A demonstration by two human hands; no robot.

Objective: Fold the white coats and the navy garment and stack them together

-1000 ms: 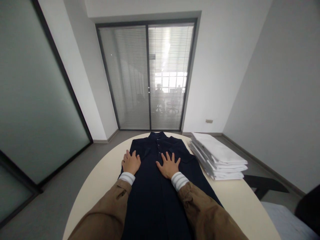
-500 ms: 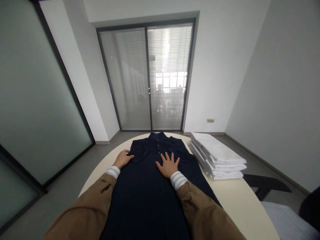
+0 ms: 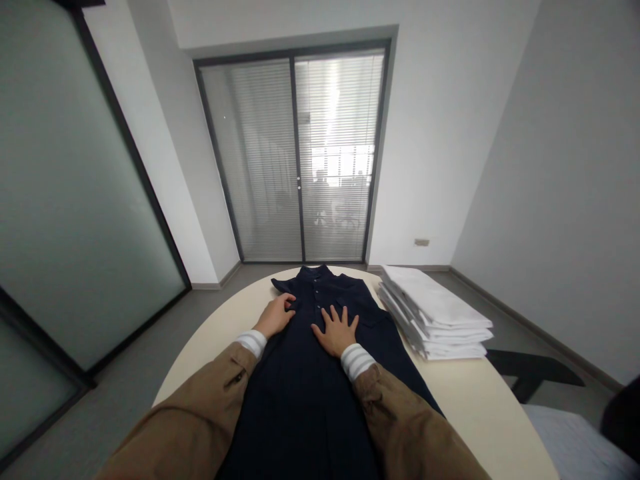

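A dark navy shirt [image 3: 310,393] lies lengthwise on the round cream table [image 3: 210,333], its collar at the far end and small buttons running down from it. My left hand [image 3: 275,315] has its fingers curled on the shirt's left edge near the shoulder, gripping the cloth, which is drawn inward there. The left shoulder corner sticks out past that hand. On the chest, just right of the button line, my right hand [image 3: 337,331] presses flat with fingers spread. The shirt's lower end runs out of view at the bottom.
A stack of folded white cloths [image 3: 435,310] stands at the table's right edge. Beyond it is a dark chair part [image 3: 530,367], with a pale surface at the lower right. A glass door with blinds [image 3: 300,160] is at the back, and a frosted glass panel [image 3: 85,187] on the left.
My left hand has moved right, bringing the shirt's left edge inward toward the buttons, so more table shows on the left. My right hand stays in place.
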